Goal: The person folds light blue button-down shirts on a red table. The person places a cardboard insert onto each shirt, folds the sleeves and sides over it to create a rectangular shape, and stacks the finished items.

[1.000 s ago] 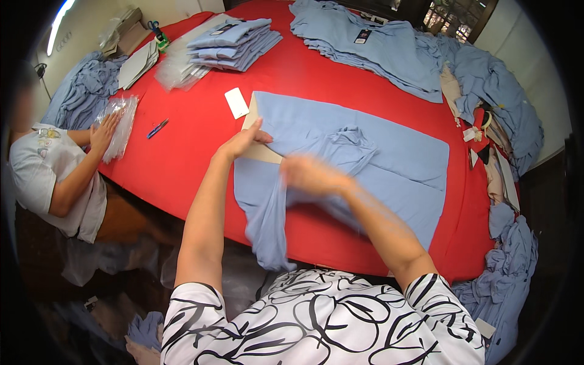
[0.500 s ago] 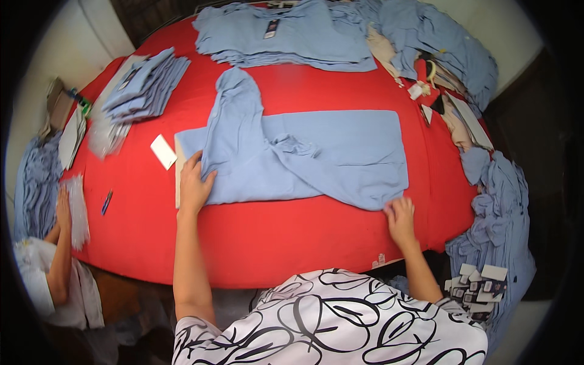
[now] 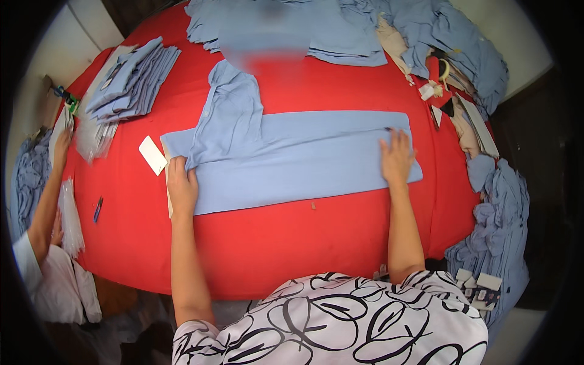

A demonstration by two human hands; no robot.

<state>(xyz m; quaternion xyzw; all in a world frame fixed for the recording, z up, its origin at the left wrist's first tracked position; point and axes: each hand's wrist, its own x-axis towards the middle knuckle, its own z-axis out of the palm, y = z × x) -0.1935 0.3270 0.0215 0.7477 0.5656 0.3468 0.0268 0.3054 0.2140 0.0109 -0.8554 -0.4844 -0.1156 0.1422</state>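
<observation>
A light blue shirt lies flat across the red table, folded into a long band, with one sleeve flung up toward the far side. My left hand presses flat on the shirt's left end, over a stiff cream board that pokes out beneath it. My right hand lies flat with fingers spread on the shirt's right end. Neither hand grips anything.
A small white card lies left of the shirt. A stack of folded blue shirts sits at far left, loose blue shirts at the back and heaps at right. Another person's hand handles clear bags at left. A pen lies near.
The shirt's lower side has been folded in and smoothed into a straight band. My right hand moved from the near right corner up onto the shirt's right end; my left hand slid nearer.
</observation>
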